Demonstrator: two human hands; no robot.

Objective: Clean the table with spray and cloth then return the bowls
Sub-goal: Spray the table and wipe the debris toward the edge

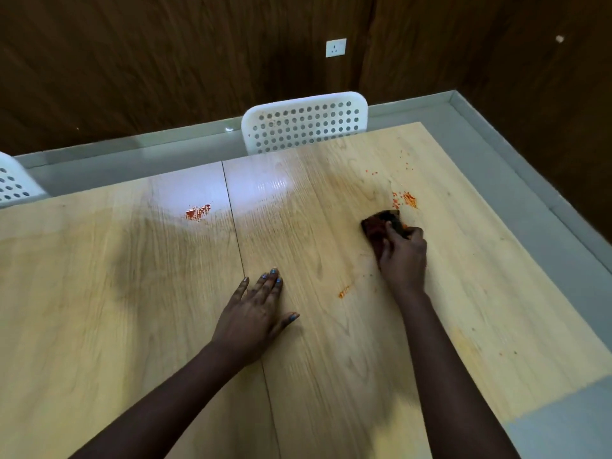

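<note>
A light wooden table [132, 293] fills the view. My right hand [402, 256] grips a dark cloth [377, 226] and presses it on the table's right side, just below an orange-red crumbly smear [405, 200]. Small orange specks [402, 162] lie farther back. Another red smear [198, 212] sits near the table's middle seam, and a small orange streak [344, 290] lies between my hands. My left hand [256, 314] rests flat on the table with fingers straight. No spray bottle or bowls are in view.
A white perforated chair [304, 122] stands at the table's far edge and part of another [13, 182] at the far left. Grey floor [530, 193] runs along the right side. A dark wood wall with a socket [335, 48] is behind.
</note>
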